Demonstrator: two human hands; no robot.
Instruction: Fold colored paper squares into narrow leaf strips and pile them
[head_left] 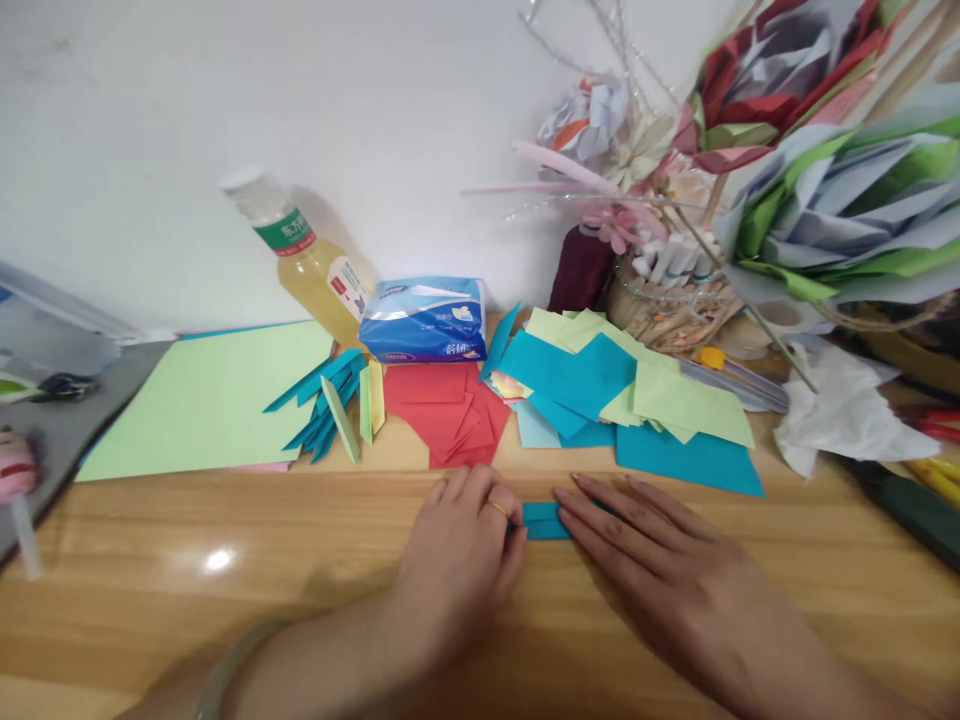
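A small folded blue paper strip (545, 521) lies on the wooden table (225, 600) between my hands. My left hand (461, 560) is curled, its fingertips pressing the strip's left end; a ring shows on one finger. My right hand (645, 560) lies flat with fingers stretched out, their tips resting on the strip's right end. Just behind them are red paper squares (442, 415) and a heap of blue and light green squares (622, 400).
A large green sheet (202, 400) lies at the left, with folded blue and green strips (330, 405) beside it. Behind stand a drink bottle (300, 255), a tissue pack (424, 320) and a basket of paper flowers (675, 290). Crumpled white tissue (847, 410) lies right.
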